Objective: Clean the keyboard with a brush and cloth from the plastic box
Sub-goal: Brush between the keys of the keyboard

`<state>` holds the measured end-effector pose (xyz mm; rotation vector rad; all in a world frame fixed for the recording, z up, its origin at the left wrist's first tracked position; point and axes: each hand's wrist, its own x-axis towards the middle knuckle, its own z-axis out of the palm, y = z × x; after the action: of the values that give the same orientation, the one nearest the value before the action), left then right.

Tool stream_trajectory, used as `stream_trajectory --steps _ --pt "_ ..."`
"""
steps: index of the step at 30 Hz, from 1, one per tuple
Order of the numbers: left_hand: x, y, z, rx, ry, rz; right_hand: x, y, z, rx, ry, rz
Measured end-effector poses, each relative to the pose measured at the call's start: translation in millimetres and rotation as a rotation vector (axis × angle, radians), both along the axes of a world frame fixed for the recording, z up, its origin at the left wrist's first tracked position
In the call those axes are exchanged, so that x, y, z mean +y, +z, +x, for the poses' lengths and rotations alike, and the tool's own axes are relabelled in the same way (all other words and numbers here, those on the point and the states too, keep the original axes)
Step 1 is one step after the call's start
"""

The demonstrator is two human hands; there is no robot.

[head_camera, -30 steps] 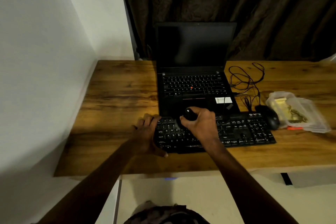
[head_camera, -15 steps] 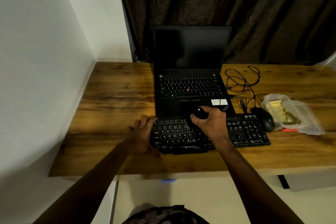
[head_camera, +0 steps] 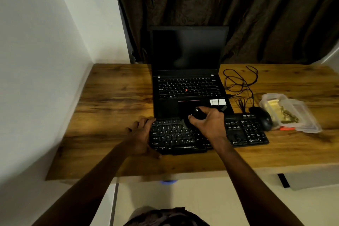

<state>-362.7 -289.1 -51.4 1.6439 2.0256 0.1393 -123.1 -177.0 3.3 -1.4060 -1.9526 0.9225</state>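
Black keyboard (head_camera: 201,135) (white legends), black laptop (head_camera: 187,86), brown wood-grain desk (head_camera: 113,101), dark brown curtain (head_camera: 238,5), black mouse (head_camera: 262,118)

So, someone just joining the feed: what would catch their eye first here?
The right hand grips a black round-handled brush over the top rows of the black full-size keyboard, while the left hand rests on its left end. Behind stands an open black laptop, screen dark; a clear plastic box lies far right.
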Motion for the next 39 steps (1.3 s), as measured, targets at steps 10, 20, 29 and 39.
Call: stream_trajectory --steps 10,20,29,39 --pt "1.1 -0.8 -0.5 -0.03 -0.005 0.005 8.8 3.8 14.7 -0.054 -0.039 0.042" --pt "-0.7 -0.5 -0.5 -0.044 -0.008 0.015 25.8 -2.6 45.6 -0.081 -0.152 0.048" --pt "1.0 -3.7 -0.6 -0.014 -0.006 0.018 20.1 4.1 25.1 -0.007 -0.051 0.002" --pt "-0.4 -5.0 -1.7 -0.031 -0.009 0.03 33.3 13.8 62.2 -0.215 -0.199 0.112"
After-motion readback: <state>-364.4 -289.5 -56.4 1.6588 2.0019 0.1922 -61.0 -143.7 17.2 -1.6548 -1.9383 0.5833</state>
